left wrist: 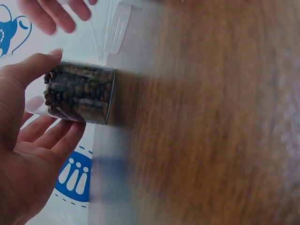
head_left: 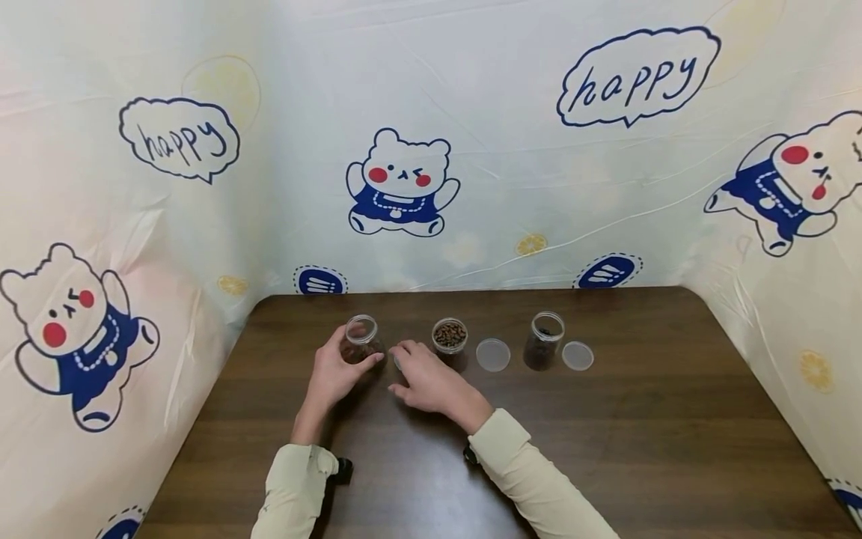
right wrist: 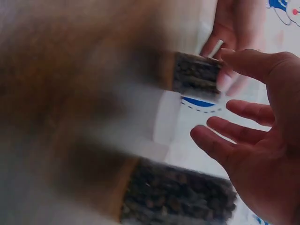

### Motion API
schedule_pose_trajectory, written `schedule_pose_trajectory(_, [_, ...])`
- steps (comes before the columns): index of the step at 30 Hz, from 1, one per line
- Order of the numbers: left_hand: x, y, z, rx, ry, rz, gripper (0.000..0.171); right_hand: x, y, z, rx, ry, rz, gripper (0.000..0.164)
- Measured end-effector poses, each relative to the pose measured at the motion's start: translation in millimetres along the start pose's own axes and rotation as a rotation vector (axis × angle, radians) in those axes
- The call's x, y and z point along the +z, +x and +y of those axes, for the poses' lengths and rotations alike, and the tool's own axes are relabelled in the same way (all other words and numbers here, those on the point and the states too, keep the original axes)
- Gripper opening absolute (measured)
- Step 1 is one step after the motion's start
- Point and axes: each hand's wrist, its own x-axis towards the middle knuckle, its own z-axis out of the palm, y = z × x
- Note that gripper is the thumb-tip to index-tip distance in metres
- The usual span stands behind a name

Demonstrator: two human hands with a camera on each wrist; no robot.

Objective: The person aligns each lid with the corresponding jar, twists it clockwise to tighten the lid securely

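Note:
My left hand (head_left: 338,370) holds a clear jar (head_left: 364,332) at the left of the row, thumb on one side and fingers on the other. The jar stands upright, uncapped, with dark brown beans (left wrist: 79,91) inside. My right hand (head_left: 431,380), fingers spread and relaxed, hovers to the right of that jar. Beneath its fingertips a round translucent lid (head_left: 398,362) shows only in part. Just beyond this hand is a second uncapped jar (head_left: 449,346), filled with brown beans nearly to the rim.
A third uncapped jar (head_left: 542,340) with dark contents stands farther right. Translucent lids lie on the brown wooden table (head_left: 646,419): one lid (head_left: 494,355) by the middle jar, another lid (head_left: 578,355) by the right one. A printed cloth (head_left: 498,112) hangs behind and at both sides.

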Motion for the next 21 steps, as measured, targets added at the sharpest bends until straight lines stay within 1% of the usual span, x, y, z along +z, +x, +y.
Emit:
schedule_pose_trajectory(6, [0.3, -1.2, -1.6, -0.003, 0.006, 0.007, 0.065, 18.9, 9.4, -1.7, 0.074, -0.02, -0.018, 0.077])
schedule_pose_trajectory(8, [-1.7, -1.4, -0.6, -0.004, 0.008, 0.004, 0.065, 22.3, 13.1, -3.3, 0.096, -0.024, -0.012, 0.078])
schedule_pose_trajectory(13, [-5.7, -1.6, 1.3, -0.004, 0.016, 0.005, 0.064, 28.0, 21.2, -5.8, 0.126, -0.055, 0.0, 0.073])
schedule_pose_trajectory(18, [-2.5, -1.5, 2.2, 0.001, 0.01, 0.016, 0.065, 29.5, 22.2, -7.6, 0.158, -0.084, -0.019, 0.066])
schedule_pose_trajectory(21, [-1.1, -1.5, 1.2, 0.001, 0.006, 0.024, 0.066, 29.9, 21.0, -8.2, 0.166, -0.124, -0.017, 0.062])
